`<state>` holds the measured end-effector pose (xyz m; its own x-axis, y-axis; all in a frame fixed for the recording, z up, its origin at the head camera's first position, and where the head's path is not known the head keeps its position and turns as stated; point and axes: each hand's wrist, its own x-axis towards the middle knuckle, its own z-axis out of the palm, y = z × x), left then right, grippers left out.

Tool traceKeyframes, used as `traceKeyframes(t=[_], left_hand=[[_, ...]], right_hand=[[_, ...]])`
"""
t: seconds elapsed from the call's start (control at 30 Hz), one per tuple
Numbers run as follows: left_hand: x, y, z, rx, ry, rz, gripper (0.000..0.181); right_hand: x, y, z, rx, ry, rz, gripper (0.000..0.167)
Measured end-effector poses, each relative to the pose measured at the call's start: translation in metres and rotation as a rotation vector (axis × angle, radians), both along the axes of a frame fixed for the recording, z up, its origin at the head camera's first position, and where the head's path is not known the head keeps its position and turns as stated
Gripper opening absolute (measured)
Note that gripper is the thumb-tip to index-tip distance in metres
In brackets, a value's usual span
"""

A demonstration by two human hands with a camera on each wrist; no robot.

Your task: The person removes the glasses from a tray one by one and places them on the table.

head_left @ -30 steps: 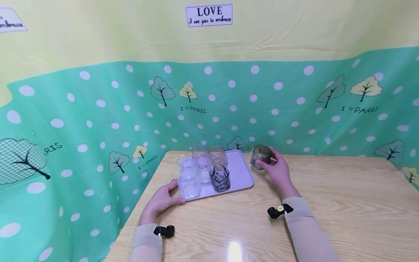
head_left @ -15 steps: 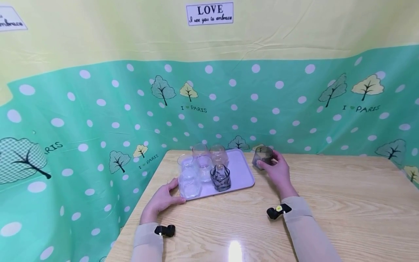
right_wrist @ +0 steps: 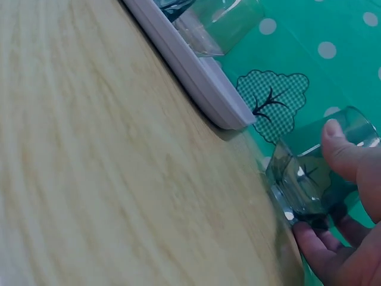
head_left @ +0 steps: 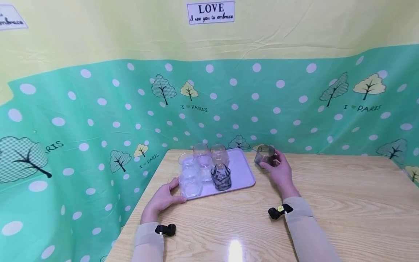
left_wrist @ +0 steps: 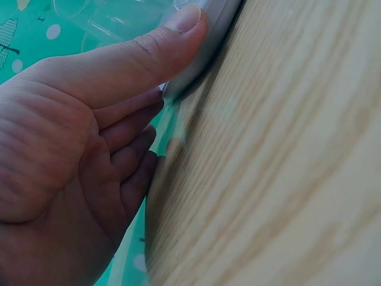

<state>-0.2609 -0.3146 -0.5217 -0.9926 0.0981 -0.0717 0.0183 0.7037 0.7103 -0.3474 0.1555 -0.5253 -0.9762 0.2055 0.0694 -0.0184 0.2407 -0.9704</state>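
Note:
At the back of the table my right hand (head_left: 281, 173) holds a smoky grey drinking glass (head_left: 263, 157), just right of the tray. In the right wrist view the thumb lies along one side of this glass (right_wrist: 306, 179), fingers around the other. My left hand (head_left: 163, 197) grips the near left corner of the lilac tray (head_left: 242, 173), its thumb on the rim, as the left wrist view shows. Several clear glasses (head_left: 190, 183) crowd the tray's left half. A dark faceted glass (head_left: 220, 179) stands by its front edge.
The wooden table (head_left: 252, 222) extends to the front and right. A green dotted curtain (head_left: 288, 109) hangs close behind its back edge and along its left side. Black wrist cameras (head_left: 280, 211) sit on both sleeves.
The smoky glass in my right hand stands slightly more upright than a second ago. My left hand keeps its place at the tray's corner. The whole head view has shifted slightly.

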Motion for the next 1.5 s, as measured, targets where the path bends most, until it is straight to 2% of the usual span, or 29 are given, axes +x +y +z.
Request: traceKeyframes(t=[0.3,0.67,1.03,1.5], left_hand=[[0.0003,-0.0024,0.0005,0.015,0.02,-0.015,0.104],[0.0005,-0.0037,-0.0007,0.012,0.014,-0.013,0.104],[0.0011,-0.0023,0.0012,0.011,0.008,-0.009,0.103],[0.0011,-0.0013,0.0012,0.012,0.004,-0.007,0.102]], right_hand=[[0.0006,-0.0002,0.0056,-0.055,-0.035,0.053,0.092],[0.0013,-0.0038,0.0029,-0.014,-0.037,0.017,0.092],[0.0023,-0.0042,0.0008,0.051,-0.02,0.023,0.092],[0.0031,-0.0013,-0.0007,0.085,-0.055,0.017,0.092]])
